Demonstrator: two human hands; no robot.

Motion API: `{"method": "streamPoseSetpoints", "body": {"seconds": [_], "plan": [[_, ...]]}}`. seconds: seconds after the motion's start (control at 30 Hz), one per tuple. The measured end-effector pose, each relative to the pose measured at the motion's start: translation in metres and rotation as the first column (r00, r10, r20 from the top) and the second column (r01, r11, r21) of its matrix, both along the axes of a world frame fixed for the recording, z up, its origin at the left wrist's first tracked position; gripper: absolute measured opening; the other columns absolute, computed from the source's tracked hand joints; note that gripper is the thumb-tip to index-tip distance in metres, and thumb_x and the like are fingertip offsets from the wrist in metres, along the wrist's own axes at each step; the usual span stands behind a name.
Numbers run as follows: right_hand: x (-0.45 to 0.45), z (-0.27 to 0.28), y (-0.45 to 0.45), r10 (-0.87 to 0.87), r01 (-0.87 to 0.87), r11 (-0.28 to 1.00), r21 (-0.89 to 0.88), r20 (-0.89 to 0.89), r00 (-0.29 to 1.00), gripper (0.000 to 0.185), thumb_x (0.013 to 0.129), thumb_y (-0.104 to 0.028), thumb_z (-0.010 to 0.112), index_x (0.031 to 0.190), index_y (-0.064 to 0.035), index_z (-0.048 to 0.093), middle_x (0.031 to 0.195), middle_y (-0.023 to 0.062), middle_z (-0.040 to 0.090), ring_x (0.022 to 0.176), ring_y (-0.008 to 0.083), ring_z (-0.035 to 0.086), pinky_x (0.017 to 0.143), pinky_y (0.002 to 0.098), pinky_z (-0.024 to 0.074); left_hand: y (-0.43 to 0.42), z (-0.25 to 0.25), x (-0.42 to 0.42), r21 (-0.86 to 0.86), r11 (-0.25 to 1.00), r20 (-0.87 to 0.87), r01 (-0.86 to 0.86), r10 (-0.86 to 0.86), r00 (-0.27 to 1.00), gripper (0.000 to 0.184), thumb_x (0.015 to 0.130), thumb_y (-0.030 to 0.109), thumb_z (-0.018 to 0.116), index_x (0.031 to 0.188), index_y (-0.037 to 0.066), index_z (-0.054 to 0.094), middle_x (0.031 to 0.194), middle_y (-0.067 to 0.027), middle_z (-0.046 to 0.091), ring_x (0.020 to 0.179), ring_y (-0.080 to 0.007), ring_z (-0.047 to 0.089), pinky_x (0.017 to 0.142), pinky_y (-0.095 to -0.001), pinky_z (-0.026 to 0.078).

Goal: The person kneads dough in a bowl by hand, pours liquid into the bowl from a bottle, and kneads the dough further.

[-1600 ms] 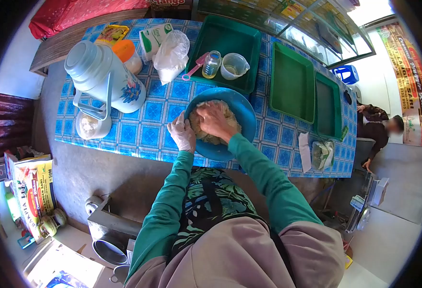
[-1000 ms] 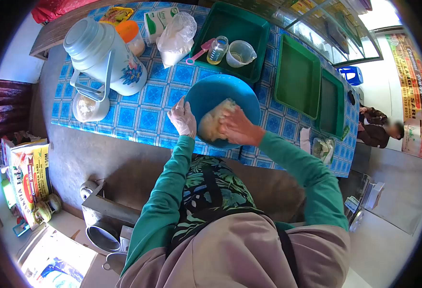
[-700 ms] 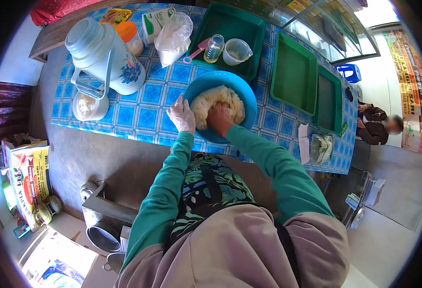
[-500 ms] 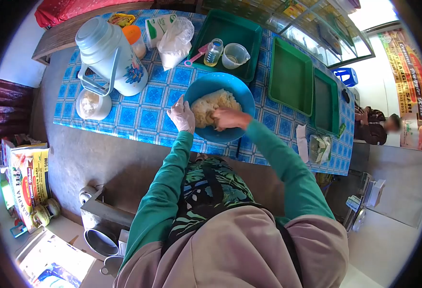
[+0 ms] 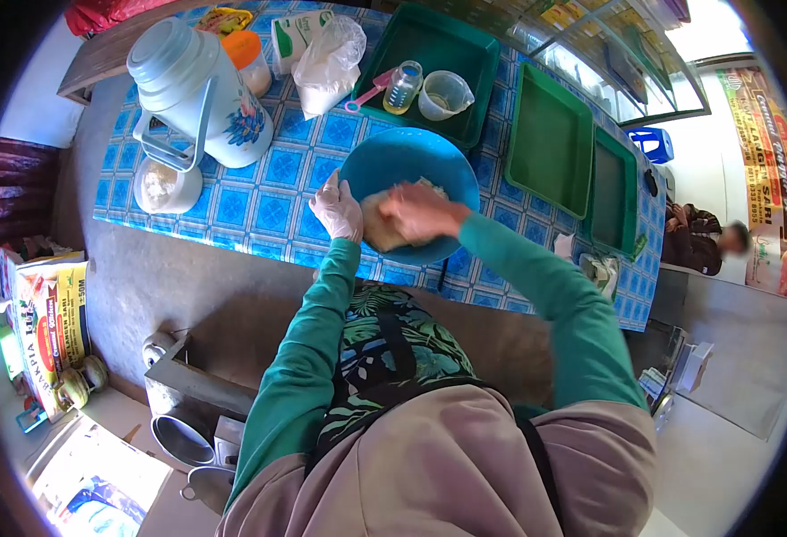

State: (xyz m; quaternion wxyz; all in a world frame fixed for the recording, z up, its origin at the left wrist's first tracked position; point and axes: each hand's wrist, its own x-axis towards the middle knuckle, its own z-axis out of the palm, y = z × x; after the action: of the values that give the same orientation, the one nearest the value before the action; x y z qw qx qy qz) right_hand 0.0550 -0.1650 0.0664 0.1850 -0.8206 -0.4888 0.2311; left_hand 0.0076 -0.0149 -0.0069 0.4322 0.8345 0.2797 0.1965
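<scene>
A blue bowl [image 5: 407, 148] stands near the front edge of the table, with pale dough [image 5: 382, 228] lying in its lower part. My left hand [image 5: 338, 210], in a thin clear glove, grips the bowl's left rim. Inside the bowl, my right hand [image 5: 416, 213] is on top of the dough with its fingers curled into it. Motion blurs that hand, and it hides part of the dough.
Behind the bowl, a dark green tray [image 5: 393, 36] holds a glass jar [image 5: 402, 88], a clear measuring cup [image 5: 444, 95] and a pink spoon [image 5: 371, 92]. A large flask [image 5: 232, 107] and a white tub [image 5: 174, 192] stand left. Green trays [image 5: 550, 139] lie right; a person [image 5: 697, 237] sits beyond.
My right hand has shifted up and left across the dough, which now sits lower in the bowl and looks more folded together. My left hand stays at the rim. The view has shifted slightly.
</scene>
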Motion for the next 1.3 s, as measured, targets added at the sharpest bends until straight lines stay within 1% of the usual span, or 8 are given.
{"method": "streamPoseSetpoints", "body": {"seconds": [0.3, 0.6, 0.67, 0.83, 0.97, 1.1, 1.17, 1.3], "plan": [[-0.028, -0.057, 0.015, 0.029, 0.083, 0.940, -0.330, 0.322, 0.946, 0.009, 0.069, -0.008, 0.053, 0.069, -0.0037, 0.061, 0.075, 0.0164, 0.063, 0.076, 0.0322, 0.062, 0.060, 0.0429, 0.0481, -0.004, -0.012, 0.000, -0.203, 0.977, 0.053, -0.066, 0.079, 0.996, 0.026, 0.083, 0.015, 0.055, 0.107, 0.009, 0.062, 0.089, -0.0134, 0.062, 0.084, -0.0299, 0.054, 0.085, -0.0403, 0.035], [-0.013, 0.064, -0.016, 0.065, -0.131, 0.932, -0.337, -0.201, 0.977, 0.026, 0.074, -0.010, 0.052, 0.098, -0.0043, 0.061, 0.087, 0.0225, 0.061, 0.091, 0.0373, 0.057, 0.073, 0.0488, 0.0442, 0.002, 0.012, -0.002, -0.172, 0.985, 0.006, 0.027, -0.026, 1.000, 0.031, 0.082, 0.016, 0.054, 0.110, 0.003, 0.059, 0.095, -0.0174, 0.063, 0.092, -0.0295, 0.056, 0.089, -0.0366, 0.037], [-0.030, 0.077, -0.017, -0.112, -0.020, 0.976, 0.218, 0.579, 0.808, 0.027, 0.076, -0.013, 0.052, 0.100, -0.0046, 0.060, 0.098, 0.0202, 0.058, 0.098, 0.0389, 0.052, 0.077, 0.0533, 0.0404, 0.006, 0.021, -0.001, -0.303, 0.950, 0.007, 0.078, -0.079, 0.997, 0.034, 0.083, 0.018, 0.054, 0.111, 0.000, 0.058, 0.100, -0.0192, 0.062, 0.094, -0.0317, 0.058, 0.086, -0.0354, 0.041], [-0.024, -0.025, 0.020, 0.115, -0.052, 0.990, -0.129, 0.541, 0.833, 0.034, 0.077, -0.015, 0.052, 0.109, -0.0030, 0.054, 0.112, 0.0219, 0.045, 0.098, 0.0389, 0.047, 0.080, 0.0541, 0.0388, 0.021, 0.013, 0.027, -0.376, 0.894, 0.166, 0.246, -0.196, 0.966, 0.035, 0.086, 0.021, 0.051, 0.112, -0.001, 0.056, 0.094, -0.0225, 0.062, 0.087, -0.0332, 0.061, 0.078, -0.0358, 0.046], [-0.012, -0.030, 0.042, -0.305, 0.275, 0.952, 0.136, 0.504, 0.808, 0.026, 0.070, -0.009, 0.055, 0.096, -0.0068, 0.058, 0.090, 0.0201, 0.056, 0.093, 0.0365, 0.051, 0.070, 0.0455, 0.0469, 0.027, 0.012, 0.030, -0.258, 0.900, 0.000, 0.353, -0.365, 0.931, 0.030, 0.087, 0.019, 0.050, 0.111, 0.003, 0.058, 0.089, -0.0227, 0.062, 0.079, -0.0360, 0.061, 0.072, -0.0386, 0.047], [0.010, -0.057, 0.037, -0.954, 0.850, 0.191, 0.491, -0.111, 0.278, 0.036, 0.067, -0.009, 0.056, 0.103, -0.0074, 0.056, 0.093, 0.0186, 0.058, 0.083, 0.0341, 0.056, 0.070, 0.0446, 0.0472, 0.024, 0.001, 0.028, -0.086, 0.938, -0.104, 0.336, -0.344, 0.933, 0.031, 0.087, 0.020, 0.052, 0.110, -0.001, 0.056, 0.082, -0.0206, 0.062, 0.076, -0.0310, 0.061, 0.070, -0.0378, 0.045], [0.010, -0.042, 0.033, -0.307, 0.639, -0.762, 0.101, -0.926, -0.220, 0.029, 0.068, -0.009, 0.057, 0.097, -0.0059, 0.058, 0.087, 0.0173, 0.061, 0.075, 0.0309, 0.059, 0.067, 0.0426, 0.0465, 0.025, -0.003, 0.025, -0.003, 0.943, -0.055, 0.333, -0.332, 0.942, 0.030, 0.086, 0.018, 0.052, 0.109, -0.001, 0.057, 0.080, -0.0201, 0.062, 0.072, -0.0316, 0.060, 0.068, -0.0385, 0.045], [0.041, -0.117, -0.012, -0.998, 0.768, -0.041, 0.639, 0.015, -0.067, 0.019, 0.069, -0.007, 0.058, 0.088, -0.0058, 0.061, 0.080, 0.0092, 0.062, 0.070, 0.0228, 0.059, 0.058, 0.0354, 0.0473, 0.032, 0.008, 0.024, 0.102, 0.873, -0.049, 0.477, -0.474, 0.879, 0.031, 0.085, 0.013, 0.051, 0.114, 0.002, 0.054, 0.095, -0.0199, 0.060, 0.089, -0.0344, 0.053, 0.080, -0.0412, 0.041]]}}
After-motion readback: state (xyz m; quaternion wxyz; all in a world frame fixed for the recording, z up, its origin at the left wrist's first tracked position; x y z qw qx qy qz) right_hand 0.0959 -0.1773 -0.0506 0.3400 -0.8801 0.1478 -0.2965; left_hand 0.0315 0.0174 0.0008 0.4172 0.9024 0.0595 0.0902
